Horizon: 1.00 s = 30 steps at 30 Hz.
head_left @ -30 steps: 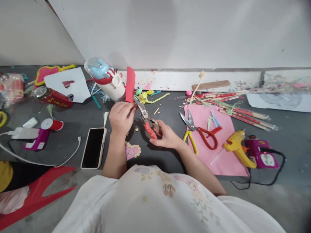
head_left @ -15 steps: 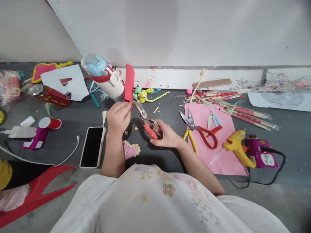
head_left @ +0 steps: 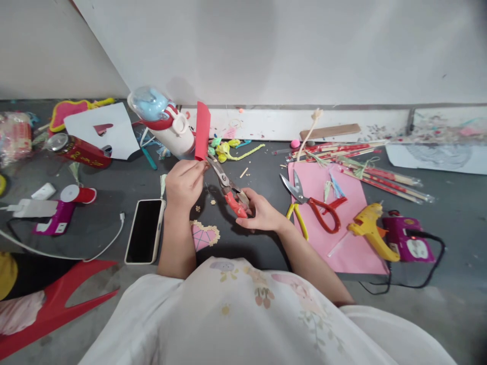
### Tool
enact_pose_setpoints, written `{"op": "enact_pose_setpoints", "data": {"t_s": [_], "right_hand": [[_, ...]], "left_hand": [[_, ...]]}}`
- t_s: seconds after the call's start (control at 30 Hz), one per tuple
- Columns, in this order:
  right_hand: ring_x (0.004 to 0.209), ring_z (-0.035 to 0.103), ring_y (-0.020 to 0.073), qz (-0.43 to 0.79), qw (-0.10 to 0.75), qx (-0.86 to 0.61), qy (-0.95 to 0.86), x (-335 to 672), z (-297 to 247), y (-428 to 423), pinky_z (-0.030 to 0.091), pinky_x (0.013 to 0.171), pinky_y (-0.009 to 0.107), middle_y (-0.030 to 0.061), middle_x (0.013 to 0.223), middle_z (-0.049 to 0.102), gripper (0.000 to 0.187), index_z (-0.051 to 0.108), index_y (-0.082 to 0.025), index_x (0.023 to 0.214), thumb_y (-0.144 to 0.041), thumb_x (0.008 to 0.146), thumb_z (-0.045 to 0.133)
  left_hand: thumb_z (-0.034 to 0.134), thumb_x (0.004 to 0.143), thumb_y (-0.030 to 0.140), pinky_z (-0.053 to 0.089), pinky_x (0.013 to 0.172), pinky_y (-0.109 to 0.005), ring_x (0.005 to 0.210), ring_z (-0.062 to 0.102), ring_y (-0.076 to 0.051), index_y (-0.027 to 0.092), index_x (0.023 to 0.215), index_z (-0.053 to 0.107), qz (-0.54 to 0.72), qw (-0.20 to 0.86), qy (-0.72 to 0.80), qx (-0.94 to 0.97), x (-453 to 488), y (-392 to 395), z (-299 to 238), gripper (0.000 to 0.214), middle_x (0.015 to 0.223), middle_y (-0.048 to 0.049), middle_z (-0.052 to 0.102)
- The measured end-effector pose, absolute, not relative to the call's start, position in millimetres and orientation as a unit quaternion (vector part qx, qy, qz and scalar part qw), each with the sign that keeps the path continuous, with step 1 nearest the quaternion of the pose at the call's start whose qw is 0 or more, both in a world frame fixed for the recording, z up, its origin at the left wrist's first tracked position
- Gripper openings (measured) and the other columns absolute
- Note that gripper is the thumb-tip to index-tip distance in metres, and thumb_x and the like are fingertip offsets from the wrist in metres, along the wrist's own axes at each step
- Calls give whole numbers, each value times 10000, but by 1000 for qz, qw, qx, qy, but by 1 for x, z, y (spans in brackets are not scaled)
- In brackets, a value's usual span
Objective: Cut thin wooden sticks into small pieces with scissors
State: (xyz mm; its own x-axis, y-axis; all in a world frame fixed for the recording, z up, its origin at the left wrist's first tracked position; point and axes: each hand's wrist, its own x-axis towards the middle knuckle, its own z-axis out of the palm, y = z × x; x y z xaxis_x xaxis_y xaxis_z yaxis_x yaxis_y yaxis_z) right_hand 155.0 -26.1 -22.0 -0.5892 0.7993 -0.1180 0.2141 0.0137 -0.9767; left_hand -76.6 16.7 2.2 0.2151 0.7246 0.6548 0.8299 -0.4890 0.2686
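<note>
In my right hand is a pair of red-handled pliers, its metal jaws pointing up and left. The fingers of my right hand wrap the handles. My left hand is closed in a pinch right at the jaw tips; the small piece between its fingers is too hidden to make out. Just beyond the pinch stands a red paper strip. Below the jaws lies a pink heart with a beaded-looking pale edge and crossing blue lines, close by my left forearm. Small pale bits are scattered near the pliers.
Left of my arm lies a phone; behind it lean a bottle and a lying red can. On the right, scissors and a yellow glue gun rest on pink paper. Wrapped sticks lie further back.
Very little differs. The pliers and both hands stay at nearly the same place, with my right hand's grip on the handles shifted slightly.
</note>
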Motion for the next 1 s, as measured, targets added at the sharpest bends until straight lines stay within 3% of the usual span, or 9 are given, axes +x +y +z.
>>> {"op": "enact_pose_setpoints", "data": {"t_s": [0.37, 0.57, 0.67, 0.83, 1.0], "right_hand": [[545, 386, 78, 610, 256, -357, -660, 154, -29, -26, 330, 506, 213, -52, 662, 414, 381, 406, -199, 909, -445, 746, 647], [442, 424, 77, 667, 276, -383, -576, 154, -37, -25, 336, 425, 209, -68, 603, 450, 432, 360, -223, 899, -535, 752, 619], [386, 430, 84, 700, 322, -374, -517, 153, -38, -23, 347, 379, 221, -76, 582, 455, 479, 354, -228, 942, -581, 740, 607], [387, 437, 86, 699, 376, -376, -479, 151, -34, -21, 375, 360, 236, -59, 616, 487, 560, 368, -214, 1007, -625, 706, 601], [449, 437, 78, 680, 383, -388, -490, 149, -35, -21, 387, 404, 239, -41, 691, 480, 536, 386, -202, 991, -607, 714, 603]], "left_hand": [[486, 879, 257, 470, 763, -307, 810, 613, -171, 204, 888, 688, -334, 55, -529, -778, -73, 18, 5, 209, 844, -53, 680], [566, 839, 345, 410, 920, -369, 992, 577, -215, 188, 1005, 647, -413, 89, -577, -699, -48, 13, 8, 242, 1008, -102, 647], [495, 879, 383, 452, 853, -314, 883, 592, -167, 179, 892, 640, -450, -65, -589, -668, -28, 4, 7, 250, 894, -71, 649], [596, 778, 523, 487, 859, -312, 991, 606, -194, 144, 1191, 515, -380, -531, -506, -563, 10, -8, 0, 566, 1096, -113, 627], [749, 631, 471, 501, 842, -359, 1014, 585, -234, 158, 1333, 349, -321, -699, -473, -430, 29, -15, 1, 867, 1133, -110, 571]]}}
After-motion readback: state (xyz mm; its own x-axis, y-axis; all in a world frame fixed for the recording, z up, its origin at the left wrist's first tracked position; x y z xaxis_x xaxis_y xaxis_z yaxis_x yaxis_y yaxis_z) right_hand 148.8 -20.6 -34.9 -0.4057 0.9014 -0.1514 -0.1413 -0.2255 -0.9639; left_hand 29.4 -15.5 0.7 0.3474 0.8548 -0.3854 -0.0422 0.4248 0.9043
